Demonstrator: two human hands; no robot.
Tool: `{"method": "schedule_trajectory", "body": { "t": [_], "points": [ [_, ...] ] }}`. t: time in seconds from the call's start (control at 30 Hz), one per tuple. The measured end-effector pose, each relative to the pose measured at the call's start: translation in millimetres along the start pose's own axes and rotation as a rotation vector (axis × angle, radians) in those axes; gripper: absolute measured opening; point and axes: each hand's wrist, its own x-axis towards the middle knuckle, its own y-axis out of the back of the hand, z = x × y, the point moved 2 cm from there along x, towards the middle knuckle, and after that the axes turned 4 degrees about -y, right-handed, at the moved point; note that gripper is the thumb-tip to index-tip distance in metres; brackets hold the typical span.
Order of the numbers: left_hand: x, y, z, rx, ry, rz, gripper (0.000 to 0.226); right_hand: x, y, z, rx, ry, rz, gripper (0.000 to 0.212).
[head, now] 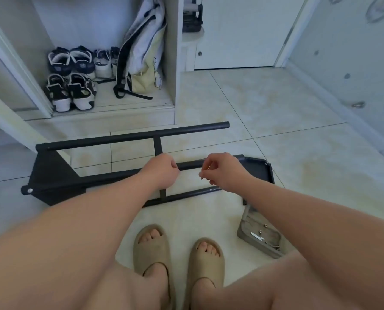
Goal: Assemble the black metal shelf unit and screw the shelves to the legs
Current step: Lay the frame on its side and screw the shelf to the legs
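Note:
The black metal shelf unit lies on its side on the tiled floor. One black shelf (52, 173) is fixed at its left end with a screw (30, 190), and another shelf (259, 170) sits at the right end. Long black leg tubes (141, 134) run between them. My left hand (164, 170) hovers over the middle tube with its fingers curled; nothing shows inside it. My right hand (223, 172) is just to its right, with thumb and fingertips pinching what looks like a small screw (209, 168).
A grey tray (244, 233) with a small wrench (257, 236) and loose screws lies at the lower right. My feet in beige slippers (152, 249) stand in front of the frame. An open cabinet holds shoes (71, 77) and a bag (141, 63) at the back left.

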Motion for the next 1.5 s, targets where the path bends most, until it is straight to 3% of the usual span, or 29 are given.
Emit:
{"method": "schedule_trajectory", "body": {
  "t": [0.13,0.27,0.43,0.5,0.7,0.83,1.13,1.5],
  "points": [
    [3.8,7.1,-32.9,-0.038,0.066,0.187,0.012,13.1,-28.9,-12.1,0.076,-0.019,0.04,0.013],
    [21.5,8.5,-60.2,0.004,0.096,0.241,0.021,25.9,-49.8,-11.8,0.085,-0.016,0.013,0.01],
    [52.3,5.2,-81.6,-0.18,0.151,0.152,0.022,45.1,-67.6,-18.5,0.122,0.014,-0.065,0.01],
    [63.6,6.4,-84.8,-0.22,0.152,0.104,0.032,54.1,-73.9,-21.2,0.137,0.028,-0.075,0.01],
    [83.9,0.1,-81.7,-0.369,0.162,-0.114,0.041,70.0,-84.2,-19.1,0.127,0.039,-0.113,0.012],
    [89.9,0.3,-85.0,-0.378,0.185,-0.165,0.035,71.7,-84.3,-16.5,0.102,0.053,-0.099,0.015],
    [84.6,-0.8,-85.4,-0.292,0.2,-0.17,0.053,67.1,-87.8,-19.5,-0.005,0.087,-0.103,0.016],
    [80.9,4.7,-91.2,-0.266,0.211,-0.263,0.044,65.6,-101.5,-36.2,-0.197,0.186,-0.126,0.012]
  ]
}}
